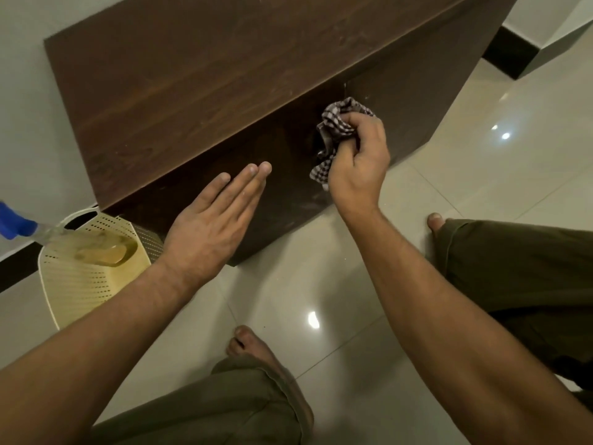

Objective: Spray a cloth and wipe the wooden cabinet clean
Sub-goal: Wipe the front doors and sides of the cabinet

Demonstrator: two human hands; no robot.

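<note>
A low dark wooden cabinet [205,75] stands against the wall, its top dusty and scuffed. My right hand [359,162] grips a bunched brown-and-white checked cloth [337,123] pressed against the cabinet's front face near the seam between two doors. My left hand [211,220] is flat with fingers together, palm resting on the left door's front. A spray bottle [19,224] with a blue head and yellowish liquid lies in a basket at the far left.
A cream perforated plastic basket [80,284] sits on the floor left of the cabinet. Glossy beige floor tiles [481,162] spread to the right. My bare feet [247,345] and olive trouser legs are below, close to the cabinet.
</note>
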